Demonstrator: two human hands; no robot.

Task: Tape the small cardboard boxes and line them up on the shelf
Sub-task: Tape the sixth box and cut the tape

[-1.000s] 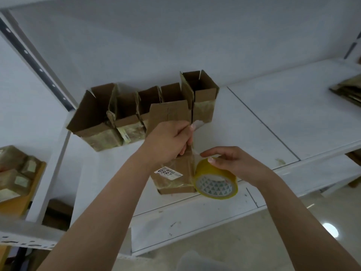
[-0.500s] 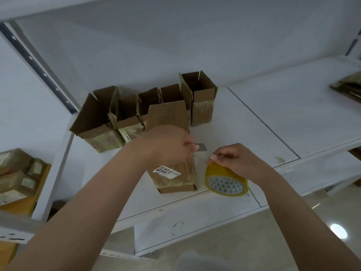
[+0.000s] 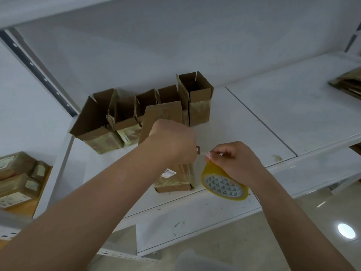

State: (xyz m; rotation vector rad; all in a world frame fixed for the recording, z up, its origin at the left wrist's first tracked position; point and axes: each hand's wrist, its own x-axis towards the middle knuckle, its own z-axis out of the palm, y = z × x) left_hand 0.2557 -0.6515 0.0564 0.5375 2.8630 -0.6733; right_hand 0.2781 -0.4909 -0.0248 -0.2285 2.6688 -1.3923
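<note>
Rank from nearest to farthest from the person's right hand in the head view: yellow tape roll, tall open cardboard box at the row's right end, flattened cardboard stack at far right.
1. Yellow tape roll, held in right hand.
2. Tall open cardboard box, behind, leftward.
3. Flattened cardboard stack, far right.

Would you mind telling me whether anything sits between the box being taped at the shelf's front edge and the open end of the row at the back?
Nothing visible blocks it. The box stands near the front edge of the shelf, and the bare shelf surface to the right of the row's rightmost box is open. Only the left hand and the tape roll in the right hand are close by.
</note>
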